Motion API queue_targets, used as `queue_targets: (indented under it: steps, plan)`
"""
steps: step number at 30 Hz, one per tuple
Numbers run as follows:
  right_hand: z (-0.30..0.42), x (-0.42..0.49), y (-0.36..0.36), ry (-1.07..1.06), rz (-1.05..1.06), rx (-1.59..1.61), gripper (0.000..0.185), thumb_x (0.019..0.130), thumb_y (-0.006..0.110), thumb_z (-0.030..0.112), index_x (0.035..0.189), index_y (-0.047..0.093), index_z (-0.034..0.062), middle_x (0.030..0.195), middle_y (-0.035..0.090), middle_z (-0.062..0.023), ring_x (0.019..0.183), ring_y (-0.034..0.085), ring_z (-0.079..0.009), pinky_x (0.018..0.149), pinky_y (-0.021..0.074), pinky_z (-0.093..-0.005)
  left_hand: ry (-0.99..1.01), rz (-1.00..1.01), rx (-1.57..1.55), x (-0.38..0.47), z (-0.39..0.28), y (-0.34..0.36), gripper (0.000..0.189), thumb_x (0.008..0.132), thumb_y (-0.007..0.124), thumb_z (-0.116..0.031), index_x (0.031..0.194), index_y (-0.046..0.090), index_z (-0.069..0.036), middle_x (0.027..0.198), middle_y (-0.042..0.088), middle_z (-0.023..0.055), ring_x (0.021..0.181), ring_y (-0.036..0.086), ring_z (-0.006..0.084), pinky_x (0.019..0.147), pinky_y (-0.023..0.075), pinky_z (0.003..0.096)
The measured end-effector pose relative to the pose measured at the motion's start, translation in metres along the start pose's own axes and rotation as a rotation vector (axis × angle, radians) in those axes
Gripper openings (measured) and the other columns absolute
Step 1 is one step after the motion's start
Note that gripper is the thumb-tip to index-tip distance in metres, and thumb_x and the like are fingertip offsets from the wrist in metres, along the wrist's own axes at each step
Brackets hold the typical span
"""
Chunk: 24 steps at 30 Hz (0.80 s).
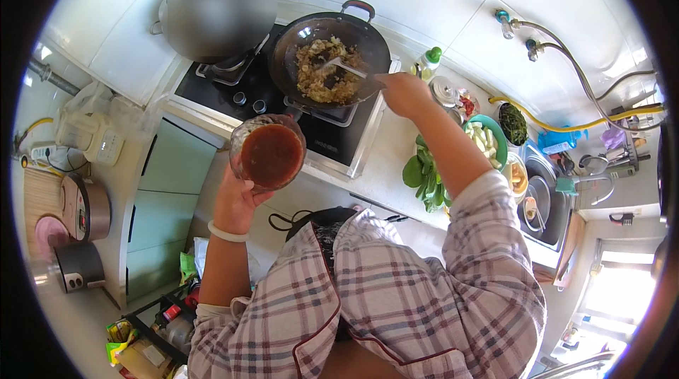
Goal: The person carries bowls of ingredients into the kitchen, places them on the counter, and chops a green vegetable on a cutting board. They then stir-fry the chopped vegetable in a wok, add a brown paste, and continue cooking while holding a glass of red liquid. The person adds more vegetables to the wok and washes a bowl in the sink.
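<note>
My left hand (237, 198) holds a glass bowl (238, 152) of dark red liquid (271, 155) in front of the stove, at the near side of the wok. My right hand (404, 93) is closed on the handle of a spatula (347, 67), whose blade rests among chopped, browned food (331, 87) in the wok. The dark wok (286, 55) sits on the right burner of the black gas stove (323, 137). Part of the spatula's handle is hidden by my right hand.
A large pot, blurred in view (215, 13), stands on the left burner. Right of the stove are leafy greens (419, 172), a green bowl (501, 140) of cut vegetables, a green-capped bottle (429, 63) and a glass jar (444, 91). Beyond them is the sink (551, 241). A rice cooker (95, 209) stands left.
</note>
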State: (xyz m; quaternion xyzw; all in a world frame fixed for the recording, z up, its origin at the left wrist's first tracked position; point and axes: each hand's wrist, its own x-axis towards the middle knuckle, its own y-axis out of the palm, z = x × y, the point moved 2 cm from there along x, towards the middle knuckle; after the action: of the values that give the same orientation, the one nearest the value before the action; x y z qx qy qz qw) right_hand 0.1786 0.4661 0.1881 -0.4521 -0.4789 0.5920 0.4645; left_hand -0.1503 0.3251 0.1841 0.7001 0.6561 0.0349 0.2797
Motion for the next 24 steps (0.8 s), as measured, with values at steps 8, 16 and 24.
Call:
queue_targets:
  steps: [8,16,24]
  plan:
    - [-0.052,-0.004,0.052,0.117,-0.064,0.123,0.034,0.083,0.051,0.02,0.115,0.059,0.0162,0.1,0.063,-0.0163,0.095,0.059,-0.0349,0.083,0.0463,-0.0427,-0.07,0.092,0.013,0.045,0.042,0.03,0.068,0.071,0.052,-0.013,0.135,0.029,-0.012,0.124,0.049,0.0088,0.097,0.061,0.0206,0.073,0.0552,0.0308]
    - [-0.165,-0.015,0.105,0.324,-0.204,0.83,0.046,0.083,0.058,0.02,0.126,0.05,0.0093,0.104,0.061,-0.0174,0.08,0.061,-0.0272,0.072,0.0467,-0.0349,-0.27,0.199,0.066,0.128,0.143,0.076,0.06,0.076,0.048,-0.009,0.133,0.03,-0.013,0.122,0.05,0.0081,0.097,0.06,0.0201,0.076,0.0529,0.0315]
    - [-0.206,-0.187,0.091,0.677,-0.357,0.9,0.034,0.088,0.053,0.017,0.121,0.056,0.008,0.09,0.061,-0.0039,0.072,0.055,-0.0081,0.061,0.0435,-0.0215,-0.452,0.233,0.007,0.198,0.248,0.06,0.043,0.078,0.049,-0.005,0.119,0.04,-0.008,0.111,0.055,0.0107,0.094,0.059,0.0222,0.082,0.0494,0.0349]
